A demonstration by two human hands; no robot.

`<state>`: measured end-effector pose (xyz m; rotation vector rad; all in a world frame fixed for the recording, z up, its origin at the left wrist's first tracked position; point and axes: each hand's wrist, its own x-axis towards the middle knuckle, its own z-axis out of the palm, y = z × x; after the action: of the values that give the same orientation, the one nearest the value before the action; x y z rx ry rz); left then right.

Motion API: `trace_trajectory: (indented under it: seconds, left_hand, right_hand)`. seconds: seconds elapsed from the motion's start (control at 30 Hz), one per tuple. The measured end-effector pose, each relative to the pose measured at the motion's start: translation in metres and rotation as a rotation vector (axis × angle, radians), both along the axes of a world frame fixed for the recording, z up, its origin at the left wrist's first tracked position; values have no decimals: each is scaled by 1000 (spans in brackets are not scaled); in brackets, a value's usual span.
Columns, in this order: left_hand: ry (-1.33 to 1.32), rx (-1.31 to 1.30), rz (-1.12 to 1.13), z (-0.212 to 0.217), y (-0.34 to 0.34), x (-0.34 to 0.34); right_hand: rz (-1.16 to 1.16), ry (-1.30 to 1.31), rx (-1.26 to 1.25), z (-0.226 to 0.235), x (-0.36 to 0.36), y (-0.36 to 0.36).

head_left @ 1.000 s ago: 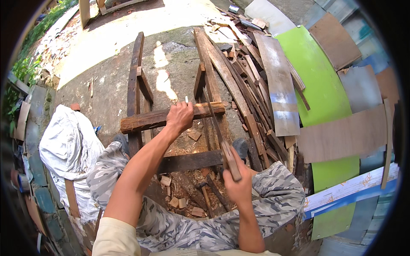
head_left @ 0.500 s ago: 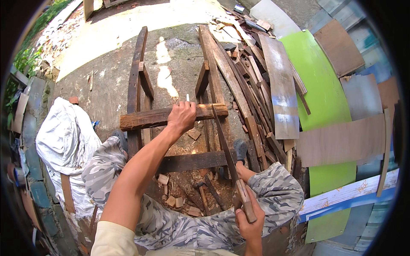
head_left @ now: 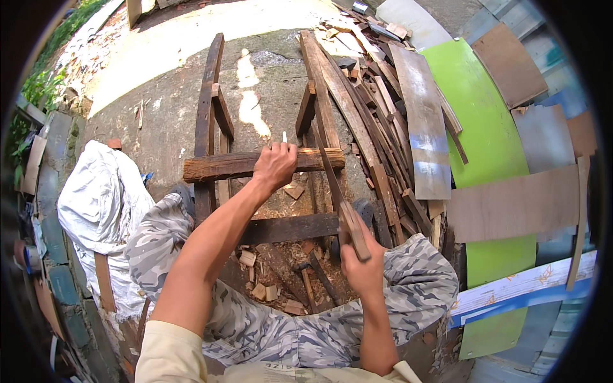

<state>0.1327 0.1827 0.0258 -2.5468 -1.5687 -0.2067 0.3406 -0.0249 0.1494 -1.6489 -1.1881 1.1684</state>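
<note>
My left hand (head_left: 276, 166) is closed over the top of a rough wooden beam (head_left: 220, 166), which lies crosswise on a dark wooden frame (head_left: 205, 127). A short white stick (head_left: 284, 136), perhaps a cigarette, pokes up beyond those fingers. In my right hand (head_left: 365, 263) is the wooden handle of a handsaw (head_left: 332, 182). Its long narrow blade slants up and away across the beam, near the right end. I cannot tell how deep the blade sits in the wood. Between my legs a hammer (head_left: 308, 287) lies among offcuts and sawdust.
Long boards and scrap wood (head_left: 383, 134) are heaped along the right, beside a green panel (head_left: 469, 108) and other sheets. On the left lies a white cloth sack (head_left: 102, 198). A frame crossbar (head_left: 290, 228) runs between my feet.
My right hand has pushed the saw forward, away from me, so its handle is nearer the beam. My left hand keeps its hold on the beam.
</note>
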Motion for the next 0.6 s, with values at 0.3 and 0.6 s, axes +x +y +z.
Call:
trace_trajectory:
  seconds: [0.3, 0.6]
  left_hand:
    - [32, -7, -35, 5, 5, 17]
    - [6, -103, 30, 6, 0, 11]
  right_hand:
    - [-13, -244, 297, -24, -17, 69]
    - [49, -226, 165, 18, -5, -23]
